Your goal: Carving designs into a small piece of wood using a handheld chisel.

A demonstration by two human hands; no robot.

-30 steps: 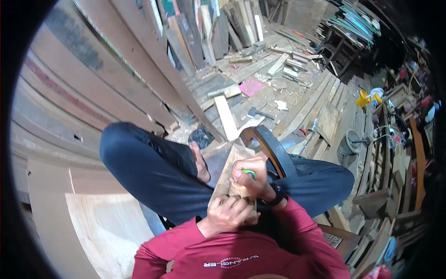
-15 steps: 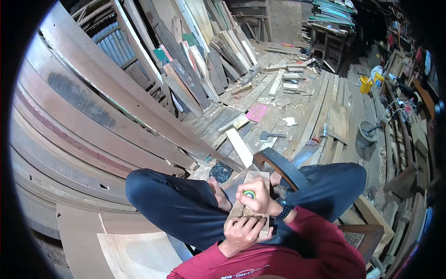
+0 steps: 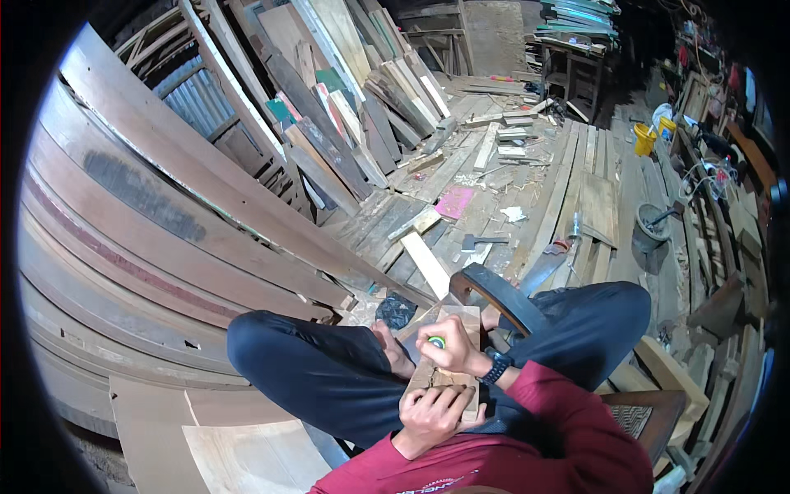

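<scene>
Gripping a green-topped tool (image 3: 437,341), the right hand (image 3: 457,349) has its fingers curled tight, over the wooden block (image 3: 445,379). The left hand (image 3: 429,417) bends its fingers round the block's near end. Bent legs (image 3: 317,366) flank the block; an axe (image 3: 470,243) lies beyond it.

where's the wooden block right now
The wooden block is low in the head view, just right of centre, between the knees, the left hand on its near end and the right hand farther up.

Leaning boards (image 3: 333,156), offcuts (image 3: 486,148) and a handsaw (image 3: 544,271) mark a woodworking workshop.
</scene>
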